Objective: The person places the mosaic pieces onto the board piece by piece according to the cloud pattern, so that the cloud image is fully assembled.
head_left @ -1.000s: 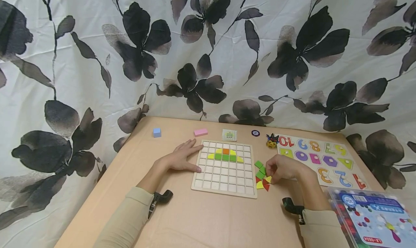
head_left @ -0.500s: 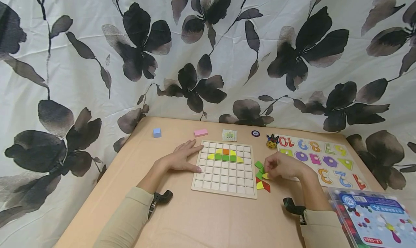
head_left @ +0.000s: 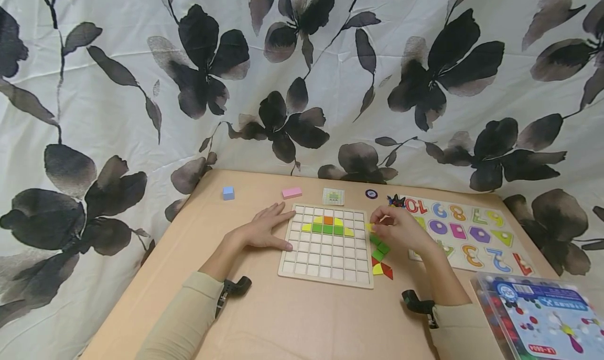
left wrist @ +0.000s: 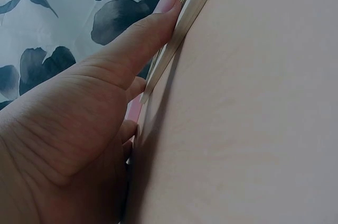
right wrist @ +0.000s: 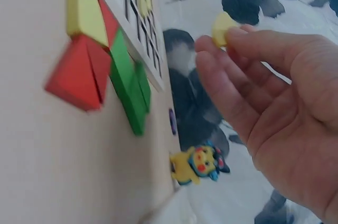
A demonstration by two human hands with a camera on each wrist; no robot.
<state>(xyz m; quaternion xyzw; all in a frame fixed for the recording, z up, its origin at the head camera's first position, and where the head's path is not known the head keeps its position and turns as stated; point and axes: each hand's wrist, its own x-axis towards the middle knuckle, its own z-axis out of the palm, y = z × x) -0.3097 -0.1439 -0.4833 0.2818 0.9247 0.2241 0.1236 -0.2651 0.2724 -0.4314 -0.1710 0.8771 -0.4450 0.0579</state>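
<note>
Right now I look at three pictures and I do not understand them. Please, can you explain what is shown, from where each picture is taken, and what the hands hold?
No machine here: a person works with two bare hands. The wide picture comes from a camera on the head; the two close ones come from cameras on each wrist.

On the table lies a wooden grid board with some yellow, green and orange tiles in it. The left hand rests flat against the board's left edge, thumb along its rim. The right hand pinches a small yellow piece above the board's right edge. Beside the board lie loose pieces, red, green and yellow. Further right is a number puzzle, and a plastic box at the corner.
</note>
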